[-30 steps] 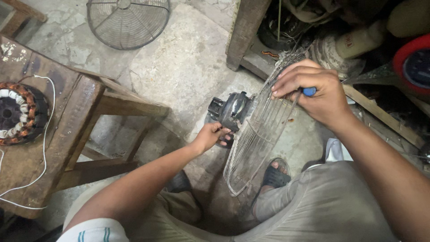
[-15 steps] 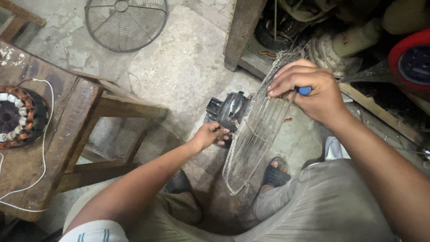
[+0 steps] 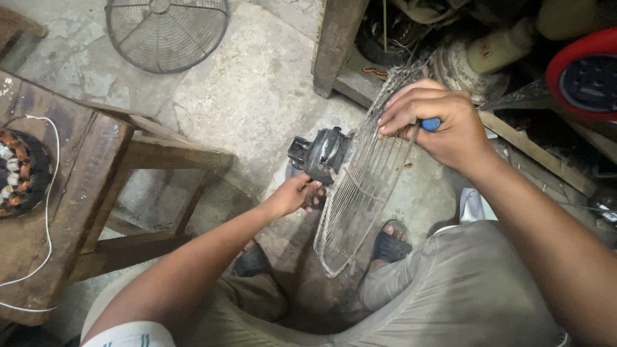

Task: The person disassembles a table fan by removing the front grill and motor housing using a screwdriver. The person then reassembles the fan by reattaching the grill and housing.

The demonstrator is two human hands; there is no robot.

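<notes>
Head view: left hand (image 3: pixel 297 195) grips fan motor (image 3: pixel 319 153); right hand (image 3: pixel 437 122) holds wire guard (image 3: pixel 360 193).

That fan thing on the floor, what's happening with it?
A seated person is working on a fan on the stone floor. The left hand grips under the dark motor, and the right hand presses a blue-handled tool against the top of the wire guard, which stands on edge between the knees. Another guard lies on the floor farther off, and a copper-wound coil sits on the wooden bench at left.
</notes>
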